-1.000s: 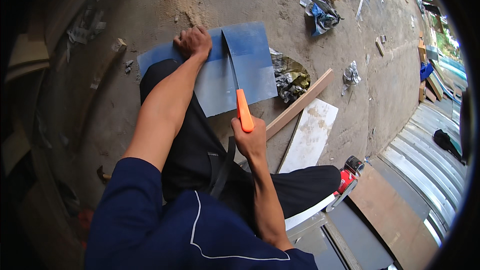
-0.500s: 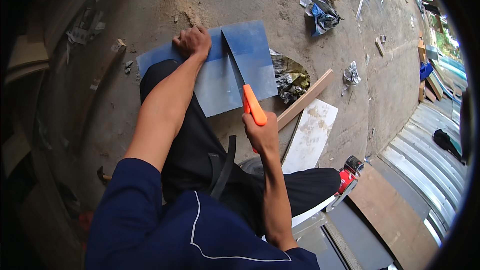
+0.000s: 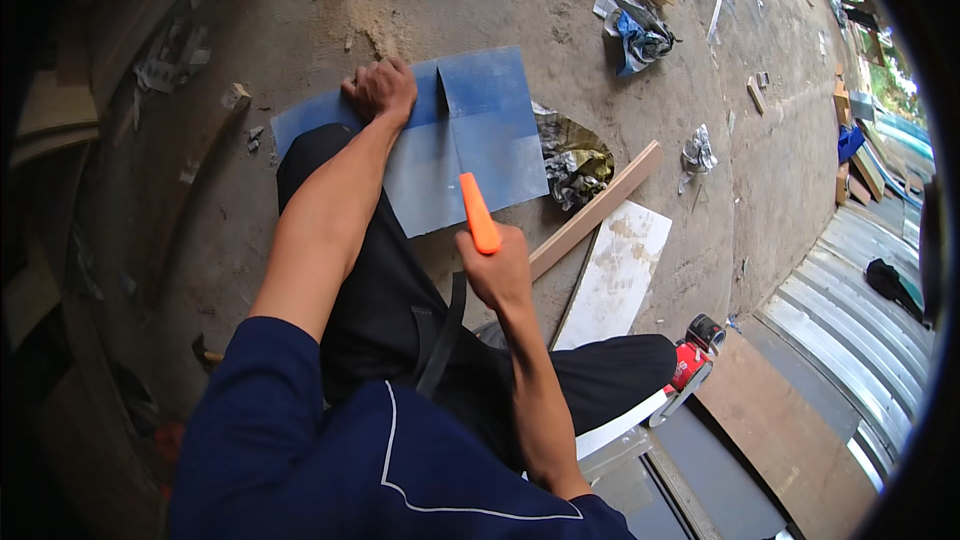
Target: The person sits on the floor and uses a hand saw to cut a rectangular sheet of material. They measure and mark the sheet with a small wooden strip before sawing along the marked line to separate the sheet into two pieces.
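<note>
My right hand [image 3: 500, 265] is closed round the orange handle [image 3: 481, 215] of a handsaw, low over the near edge of a blue-grey panel [image 3: 497, 120]. Toward the far edge the saw's dark blade [image 3: 441, 92] shows as a thin sliver, almost edge-on. The rest of the blade is hard to make out along a line down the panel. My left hand [image 3: 381, 90] bears on the panel's far edge, left of the blade, its fingers curled over. Under that forearm, my left knee [image 3: 318, 145] overlaps the panel's left part.
A wooden strip [image 3: 600, 205] and a stained white board [image 3: 618, 265] lie right of the panel. Crumpled foil [image 3: 575, 160] sits by its right edge, more crumpled paper [image 3: 637, 32] beyond. Sawdust [image 3: 375, 25] covers the floor ahead. A red tool [image 3: 690, 365] stands by my right knee.
My right hand and the saw handle have shifted left and slightly nearer. The blade has turned from a broad slanting view to almost edge-on. My left hand stays on the panel.
</note>
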Demonstrator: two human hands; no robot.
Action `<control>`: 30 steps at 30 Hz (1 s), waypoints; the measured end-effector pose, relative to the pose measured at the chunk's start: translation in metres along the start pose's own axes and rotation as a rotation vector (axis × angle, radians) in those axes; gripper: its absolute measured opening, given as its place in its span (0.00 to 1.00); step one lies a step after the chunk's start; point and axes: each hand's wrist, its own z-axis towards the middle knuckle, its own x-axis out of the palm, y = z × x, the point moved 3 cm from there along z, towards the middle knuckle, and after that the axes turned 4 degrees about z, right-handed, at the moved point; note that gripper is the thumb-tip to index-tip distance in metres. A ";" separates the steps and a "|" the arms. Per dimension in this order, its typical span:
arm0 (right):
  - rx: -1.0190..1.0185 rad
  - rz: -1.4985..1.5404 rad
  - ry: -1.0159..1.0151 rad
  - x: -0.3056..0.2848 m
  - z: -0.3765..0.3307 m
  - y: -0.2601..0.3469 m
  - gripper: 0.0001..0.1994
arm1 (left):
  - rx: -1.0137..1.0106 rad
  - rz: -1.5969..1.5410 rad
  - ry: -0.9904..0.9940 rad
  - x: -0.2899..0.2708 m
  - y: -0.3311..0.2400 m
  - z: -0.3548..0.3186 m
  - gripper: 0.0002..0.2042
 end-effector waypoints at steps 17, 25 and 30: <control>0.114 0.083 0.024 -0.015 -0.062 0.019 0.11 | -0.044 -0.005 0.108 -0.015 0.006 0.001 0.24; -0.031 -0.001 -0.015 -0.006 -0.020 0.011 0.12 | -0.121 0.089 0.058 -0.007 0.002 0.011 0.24; -0.037 0.007 0.028 -0.021 -0.052 0.018 0.10 | -0.122 0.039 0.159 -0.012 0.003 0.010 0.27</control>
